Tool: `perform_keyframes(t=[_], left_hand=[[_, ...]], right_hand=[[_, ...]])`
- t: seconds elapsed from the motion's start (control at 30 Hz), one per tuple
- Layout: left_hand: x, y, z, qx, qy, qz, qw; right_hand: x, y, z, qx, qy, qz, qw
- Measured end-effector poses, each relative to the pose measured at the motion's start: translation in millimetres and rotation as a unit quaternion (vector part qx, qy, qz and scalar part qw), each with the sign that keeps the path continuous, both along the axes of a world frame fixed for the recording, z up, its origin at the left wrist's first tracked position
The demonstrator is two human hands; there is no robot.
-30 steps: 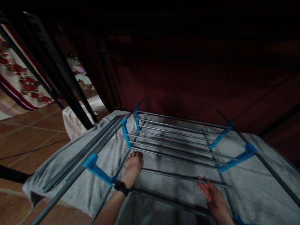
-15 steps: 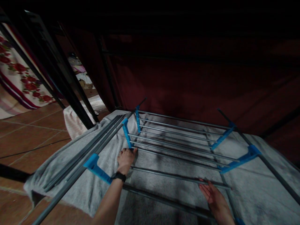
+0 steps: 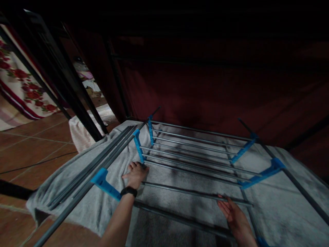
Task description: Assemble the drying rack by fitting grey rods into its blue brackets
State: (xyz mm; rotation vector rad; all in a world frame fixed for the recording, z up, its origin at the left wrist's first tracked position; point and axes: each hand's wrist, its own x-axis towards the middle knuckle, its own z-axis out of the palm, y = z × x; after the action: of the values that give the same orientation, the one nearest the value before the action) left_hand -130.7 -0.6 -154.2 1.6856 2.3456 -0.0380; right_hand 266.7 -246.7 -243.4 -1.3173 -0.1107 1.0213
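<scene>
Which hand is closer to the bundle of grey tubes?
Left. The left hand is right of the tube bundle; the right hand is much farther right, at a crossbar.

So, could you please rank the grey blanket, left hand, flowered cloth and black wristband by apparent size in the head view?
1. Grey blanket, largest
2. Flowered cloth
3. Left hand
4. Black wristband, smallest

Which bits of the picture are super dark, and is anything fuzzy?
In the head view, the top is nearly black and the red cloth is gloomy; in the head view, the grey blanket is paler, with shadowy patches around the metal rods; in the head view, the far pile is too fuzzy to make out.
</scene>
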Motion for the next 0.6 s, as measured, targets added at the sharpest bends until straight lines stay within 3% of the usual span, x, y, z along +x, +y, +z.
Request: perform_keyframes(t=[0.13,0.3,0.47,0.6], left_hand=[[1.3,6.2,4.2,-0.008,-0.001,0.02,1.0],[-1.4,-10.5,14.5,0.019,0.008,-0.02,1.0],[11.6,-48.5,21.7,0.138,0.044,-0.124,0.982],[25.8,-72.1,18.5,0.148,-0.047,-0.29,0.944]], right_hand=[[1.2,0.0,-2.9,0.003,-0.005,0.002,1.0],[2.1,2.0,-4.0,0.011,0.011,-0.004,1.0],[5.8,3.3,-9.7,0.018,0.015,-0.027,0.999],[8.9,2.3,-15.9,0.02,-0.001,-0.041,0.999]])
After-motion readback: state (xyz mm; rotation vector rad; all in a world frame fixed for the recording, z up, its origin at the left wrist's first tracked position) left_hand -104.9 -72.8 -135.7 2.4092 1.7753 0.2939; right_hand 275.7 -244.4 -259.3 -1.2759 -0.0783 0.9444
